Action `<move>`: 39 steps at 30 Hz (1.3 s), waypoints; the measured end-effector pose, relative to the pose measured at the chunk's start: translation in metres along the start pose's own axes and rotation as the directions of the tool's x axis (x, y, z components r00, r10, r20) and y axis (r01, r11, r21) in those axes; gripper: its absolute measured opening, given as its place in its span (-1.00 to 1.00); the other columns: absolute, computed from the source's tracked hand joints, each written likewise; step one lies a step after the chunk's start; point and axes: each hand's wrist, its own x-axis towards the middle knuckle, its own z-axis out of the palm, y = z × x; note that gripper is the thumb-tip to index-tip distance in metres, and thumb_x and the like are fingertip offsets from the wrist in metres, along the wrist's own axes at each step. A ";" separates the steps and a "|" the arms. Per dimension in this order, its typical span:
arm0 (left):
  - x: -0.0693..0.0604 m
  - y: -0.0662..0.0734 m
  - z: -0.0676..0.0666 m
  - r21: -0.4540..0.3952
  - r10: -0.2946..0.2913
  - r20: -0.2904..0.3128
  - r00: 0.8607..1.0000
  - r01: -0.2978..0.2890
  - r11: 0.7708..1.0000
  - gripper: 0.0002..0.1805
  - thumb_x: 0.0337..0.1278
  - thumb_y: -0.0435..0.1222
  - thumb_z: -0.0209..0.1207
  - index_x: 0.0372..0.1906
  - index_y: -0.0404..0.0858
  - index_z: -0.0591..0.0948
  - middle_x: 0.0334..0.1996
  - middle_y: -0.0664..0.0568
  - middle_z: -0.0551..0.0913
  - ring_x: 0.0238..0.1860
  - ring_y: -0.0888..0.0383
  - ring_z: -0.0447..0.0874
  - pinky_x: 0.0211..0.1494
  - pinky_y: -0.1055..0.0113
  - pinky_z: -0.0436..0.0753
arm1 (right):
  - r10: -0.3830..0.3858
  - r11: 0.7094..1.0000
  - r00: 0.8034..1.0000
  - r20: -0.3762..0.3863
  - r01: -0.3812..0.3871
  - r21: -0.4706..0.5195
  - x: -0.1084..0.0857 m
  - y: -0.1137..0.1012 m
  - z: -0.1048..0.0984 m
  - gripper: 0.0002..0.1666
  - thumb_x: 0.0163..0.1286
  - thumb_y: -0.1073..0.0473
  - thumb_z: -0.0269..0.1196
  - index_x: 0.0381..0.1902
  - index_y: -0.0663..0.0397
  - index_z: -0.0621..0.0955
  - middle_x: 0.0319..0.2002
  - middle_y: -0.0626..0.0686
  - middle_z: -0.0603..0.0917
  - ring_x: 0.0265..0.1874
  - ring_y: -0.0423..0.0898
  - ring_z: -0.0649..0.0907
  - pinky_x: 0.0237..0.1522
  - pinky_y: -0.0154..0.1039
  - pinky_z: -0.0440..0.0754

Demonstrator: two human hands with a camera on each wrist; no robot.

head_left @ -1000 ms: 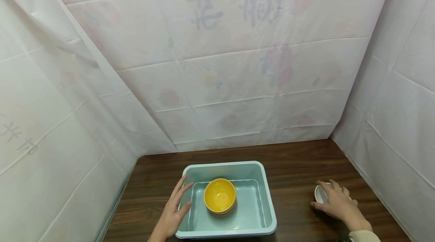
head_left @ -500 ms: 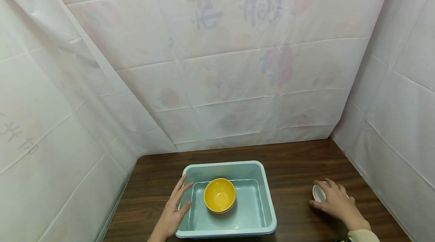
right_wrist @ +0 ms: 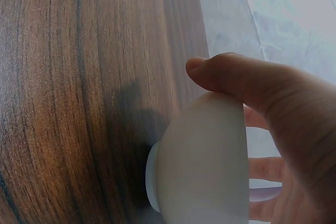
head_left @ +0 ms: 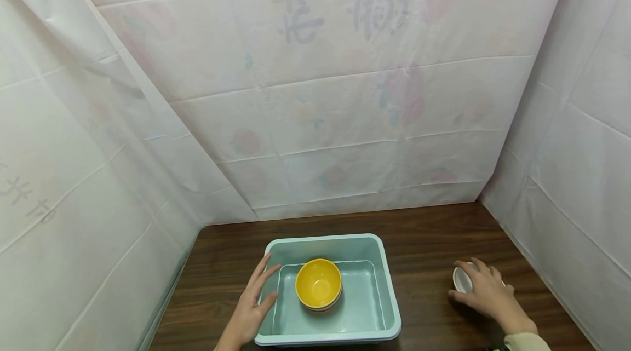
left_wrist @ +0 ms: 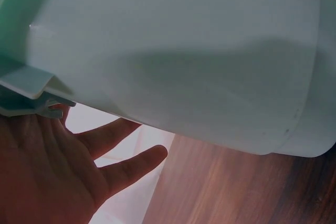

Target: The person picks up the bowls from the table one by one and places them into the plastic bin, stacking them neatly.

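Observation:
A white bowl (head_left: 463, 280) is on the right side of the table, with my right hand (head_left: 488, 292) over it. Thumb and fingers grip its rim, and the palm hides much of the bowl. In the right wrist view the bowl (right_wrist: 207, 156) shows its rounded outside and foot, close to the wood; I cannot tell whether they touch. My left hand (head_left: 248, 307) is at the left rim of a pale blue-green basin (head_left: 389, 291), fingers spread and fairly straight. The left wrist view shows that hand (left_wrist: 58, 171) beside the basin's outer wall (left_wrist: 199, 77).
Inside the basin stands a yellow bowl (head_left: 319, 284), stacked on at least one other bowl whose rim shows beneath. Dark wooden table (head_left: 424, 247) lies between the basin and the white bowl. Pale printed sheets (head_left: 345, 121) hang behind and on both sides.
My right hand and the white bowl have shifted very slightly to the left. The left hand, the basin and the yellow bowl have stayed in place.

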 end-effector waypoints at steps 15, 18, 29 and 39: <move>-0.001 -0.001 0.001 0.013 -0.006 0.000 1.000 0.006 1.000 -0.49 0.46 -0.20 0.18 0.43 -0.16 0.49 0.65 0.00 0.11 0.58 -0.27 0.05 0.44 -0.40 0.25 | 0.016 1.000 1.000 0.023 -0.015 -0.007 0.003 -0.005 -0.006 0.02 0.13 -0.41 0.45 0.38 0.06 0.50 0.37 0.54 0.31 0.19 0.78 0.30 -0.21 0.73 0.36; 0.000 -0.001 0.000 0.014 -0.009 0.002 1.000 0.009 1.000 -0.49 0.46 -0.20 0.18 0.43 -0.13 0.49 0.66 0.00 0.10 0.58 -0.27 0.05 0.44 -0.39 0.26 | 0.015 1.000 1.000 0.018 -0.015 -0.003 0.004 -0.006 -0.007 0.01 0.14 -0.41 0.44 0.39 0.04 0.49 0.38 0.55 0.29 0.21 0.78 0.30 -0.19 0.74 0.35; 0.000 0.000 0.000 0.009 -0.009 -0.001 1.000 0.009 1.000 -0.50 0.45 -0.22 0.19 0.43 0.00 0.49 0.66 0.00 0.10 0.59 -0.28 0.04 0.45 -0.39 0.25 | 0.001 1.000 1.000 -0.019 -0.002 -0.015 0.007 -0.010 -0.012 0.00 0.16 -0.42 0.42 0.40 0.01 0.48 0.35 0.57 0.30 0.21 0.76 0.31 -0.23 0.68 0.39; 0.000 -0.001 0.001 0.010 -0.005 0.001 1.000 0.005 1.000 -0.50 0.47 -0.18 0.17 0.43 0.09 0.47 0.66 0.00 0.10 0.59 -0.27 0.04 0.44 -0.39 0.26 | -0.010 0.999 0.999 -0.034 0.008 -0.031 0.010 -0.016 -0.017 -0.03 0.15 -0.41 0.43 0.38 -0.01 0.50 0.33 0.56 0.33 0.22 0.74 0.30 -0.19 0.69 0.37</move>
